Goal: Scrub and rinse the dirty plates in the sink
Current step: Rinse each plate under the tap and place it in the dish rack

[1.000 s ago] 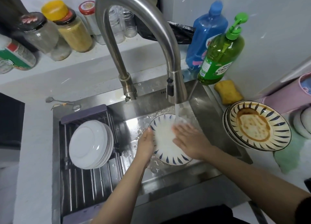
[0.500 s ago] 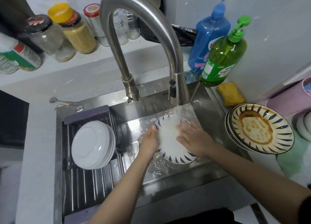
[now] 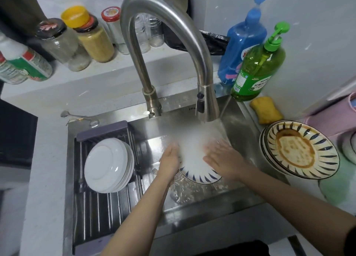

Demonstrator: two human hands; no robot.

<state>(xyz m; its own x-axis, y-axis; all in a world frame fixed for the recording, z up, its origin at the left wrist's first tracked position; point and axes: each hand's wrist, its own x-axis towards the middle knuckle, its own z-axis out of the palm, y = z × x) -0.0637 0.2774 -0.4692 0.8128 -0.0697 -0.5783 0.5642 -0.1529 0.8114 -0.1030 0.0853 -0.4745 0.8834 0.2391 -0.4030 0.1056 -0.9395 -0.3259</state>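
Green soap bottle: printed label with barcode, characters too small to read. Blue bottle and left-hand jars: labels blurred. No text legible.

A single head-worn camera looks steeply down and forward from close above the sink, with the faucet arching up at 12 o'clock. Both forearms enter from 6 and 4 o'clock, so the viewpoint sits just behind them.
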